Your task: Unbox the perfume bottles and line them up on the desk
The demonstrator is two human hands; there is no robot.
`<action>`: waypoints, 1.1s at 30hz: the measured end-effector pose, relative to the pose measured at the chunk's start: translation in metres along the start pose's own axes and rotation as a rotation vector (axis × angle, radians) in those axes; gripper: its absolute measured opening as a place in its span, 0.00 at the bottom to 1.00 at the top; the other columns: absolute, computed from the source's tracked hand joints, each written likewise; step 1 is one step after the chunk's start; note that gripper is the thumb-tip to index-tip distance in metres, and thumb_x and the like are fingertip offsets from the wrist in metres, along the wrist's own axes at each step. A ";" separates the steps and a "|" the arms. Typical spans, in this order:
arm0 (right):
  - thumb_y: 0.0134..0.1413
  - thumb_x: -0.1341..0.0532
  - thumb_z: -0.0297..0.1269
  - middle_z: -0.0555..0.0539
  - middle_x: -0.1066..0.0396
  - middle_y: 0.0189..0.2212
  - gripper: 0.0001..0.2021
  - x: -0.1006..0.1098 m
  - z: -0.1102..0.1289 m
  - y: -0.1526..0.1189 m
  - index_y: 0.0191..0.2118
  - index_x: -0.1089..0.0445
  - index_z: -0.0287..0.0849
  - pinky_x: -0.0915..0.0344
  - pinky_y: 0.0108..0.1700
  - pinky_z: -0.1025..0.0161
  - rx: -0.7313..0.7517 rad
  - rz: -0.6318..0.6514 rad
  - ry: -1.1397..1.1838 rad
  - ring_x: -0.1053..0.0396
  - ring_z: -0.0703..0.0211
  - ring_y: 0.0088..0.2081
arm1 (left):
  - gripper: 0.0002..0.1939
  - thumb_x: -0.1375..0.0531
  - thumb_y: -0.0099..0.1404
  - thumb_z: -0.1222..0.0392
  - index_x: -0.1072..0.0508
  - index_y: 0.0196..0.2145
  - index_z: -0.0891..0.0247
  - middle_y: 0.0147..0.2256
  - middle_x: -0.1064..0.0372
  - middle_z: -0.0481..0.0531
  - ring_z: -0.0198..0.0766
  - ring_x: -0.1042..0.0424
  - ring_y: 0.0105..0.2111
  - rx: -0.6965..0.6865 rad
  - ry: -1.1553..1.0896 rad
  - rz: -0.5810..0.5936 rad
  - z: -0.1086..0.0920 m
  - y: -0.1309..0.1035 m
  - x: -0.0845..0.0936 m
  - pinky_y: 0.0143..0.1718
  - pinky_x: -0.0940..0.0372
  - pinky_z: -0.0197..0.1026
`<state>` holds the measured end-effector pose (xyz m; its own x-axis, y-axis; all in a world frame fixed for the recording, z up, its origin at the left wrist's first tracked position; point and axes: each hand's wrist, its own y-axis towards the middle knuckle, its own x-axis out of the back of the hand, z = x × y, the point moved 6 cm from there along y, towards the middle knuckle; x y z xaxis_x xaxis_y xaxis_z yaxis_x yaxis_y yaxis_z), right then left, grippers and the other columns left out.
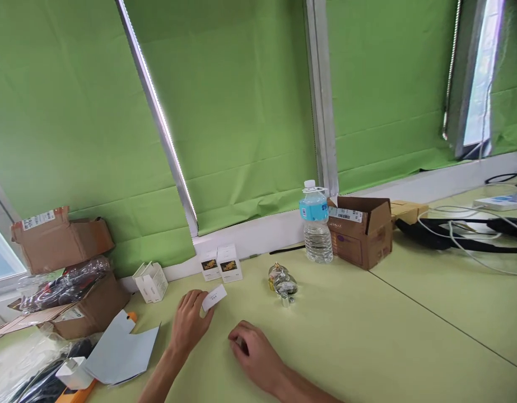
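Partly within left grip, white card

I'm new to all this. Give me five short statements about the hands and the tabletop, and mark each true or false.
1. The left hand holds a white printed piece. True.
2. The right hand grips the water bottle. False: it is curled over the table, apart from the bottle.
3. Two white boxes with dark picture panels stand side by side. True.
4. The bottle has no cap. False: a white cap is on it.
5. The bottle stands upright. True.
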<state>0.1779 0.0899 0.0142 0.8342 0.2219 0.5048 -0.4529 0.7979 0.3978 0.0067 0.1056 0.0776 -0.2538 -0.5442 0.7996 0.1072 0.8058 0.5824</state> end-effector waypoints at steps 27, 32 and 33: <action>0.65 0.53 0.52 0.43 0.27 0.45 0.24 0.015 0.025 -0.006 0.58 0.36 0.44 0.33 0.45 0.56 -0.077 0.108 0.494 0.30 0.54 0.39 | 0.37 0.41 0.59 0.39 0.44 0.61 0.56 0.58 0.42 0.56 0.52 0.41 0.57 0.155 -0.983 0.284 -0.056 -0.075 -0.006 0.58 0.43 0.52; 0.60 0.45 0.53 0.45 0.27 0.36 0.24 0.013 0.020 -0.006 0.53 0.33 0.41 0.32 0.30 0.62 -0.286 0.187 0.696 0.29 0.57 0.30 | 0.37 0.34 0.52 0.45 0.41 0.55 0.59 0.50 0.33 0.54 0.49 0.34 0.50 0.214 -0.963 0.233 -0.053 -0.068 0.001 0.51 0.37 0.49; 0.60 0.45 0.52 0.45 0.27 0.35 0.22 0.014 0.021 -0.005 0.51 0.31 0.41 0.32 0.28 0.62 -0.312 0.210 0.714 0.29 0.57 0.30 | 0.37 0.33 0.51 0.45 0.40 0.54 0.59 0.49 0.32 0.54 0.49 0.33 0.48 0.217 -0.939 0.228 -0.054 -0.067 0.002 0.50 0.36 0.49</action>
<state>0.1853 0.0767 0.0356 0.7891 0.6047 -0.1077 -0.6015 0.7963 0.0634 0.0507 0.0384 0.0479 -0.9180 -0.0403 0.3945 0.0935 0.9448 0.3140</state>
